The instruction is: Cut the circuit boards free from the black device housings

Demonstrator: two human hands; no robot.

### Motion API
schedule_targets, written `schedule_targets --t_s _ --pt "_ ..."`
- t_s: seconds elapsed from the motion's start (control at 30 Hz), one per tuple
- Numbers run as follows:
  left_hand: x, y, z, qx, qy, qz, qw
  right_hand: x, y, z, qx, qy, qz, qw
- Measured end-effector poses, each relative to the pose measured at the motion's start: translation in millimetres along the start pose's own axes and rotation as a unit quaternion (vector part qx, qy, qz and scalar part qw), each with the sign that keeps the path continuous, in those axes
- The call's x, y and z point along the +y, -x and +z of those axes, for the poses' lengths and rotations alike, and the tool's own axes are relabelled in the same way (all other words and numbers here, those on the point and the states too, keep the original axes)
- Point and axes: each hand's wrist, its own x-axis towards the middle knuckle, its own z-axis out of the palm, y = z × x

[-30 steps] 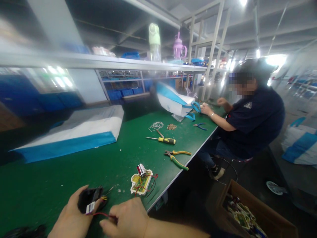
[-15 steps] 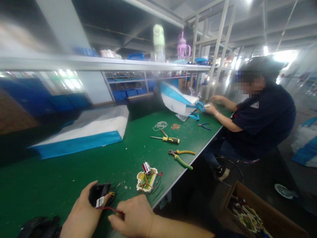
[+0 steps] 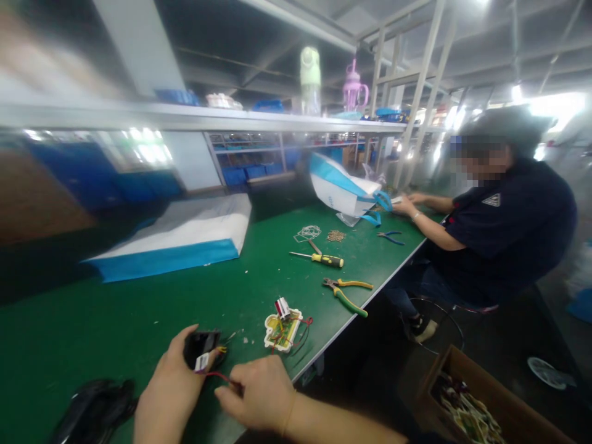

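Observation:
My left hand (image 3: pixel 169 385) is wrapped round a black plastic housing (image 3: pixel 197 347) with a small white-labelled part (image 3: pixel 202 362) and yellow wires at its side. A red wire (image 3: pixel 217 374) runs from there to my right hand (image 3: pixel 261 391), whose fingers pinch it. Just beyond my right hand lies a circuit board in a white frame (image 3: pixel 283 336), with a small silver motor (image 3: pixel 282 308) and red and black wires on it. Another black plastic piece (image 3: pixel 95 410) rests beside my left wrist.
On the green table (image 3: pixel 194 299) lie diagonal cutters (image 3: pixel 345 293), a screwdriver (image 3: pixel 326 260), small blue pliers (image 3: pixel 391 237), a screw pile (image 3: pixel 336 235) and white-blue bags (image 3: pixel 185 231). A co-worker (image 3: pixel 513 209) sits at right. A box of parts (image 3: pixel 485 401) stands below the table edge.
The view has shifted, so the scene sits further right. Both hands keep their hold on the housing and the red wire. More of the black piece at lower left shows.

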Motion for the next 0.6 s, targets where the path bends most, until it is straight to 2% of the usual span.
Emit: schedule_targets --t_s 0.1,0.23,0.43,0.6 --pt "17.8 21.3 -15.8 -0.029 0.024 -0.017 0.999 -4.4 4.5 -8.1 0.007 0.001 -0.006 1.0" --pt "33.8 39.4 -25.1 -0.001 0.035 -0.016 0.999 -4.5 9.4 -10.9 0.01 -0.002 -0.019 1.0" --pt "36.2 47.6 -25.6 0.019 0.042 -0.011 0.999 4.3 13.4 -5.0 0.008 -0.011 -0.042 0.999" --pt "41.8 49.7 -29.0 0.0 0.04 -0.021 0.999 5.6 13.7 -9.1 0.014 -0.008 -0.058 0.998"
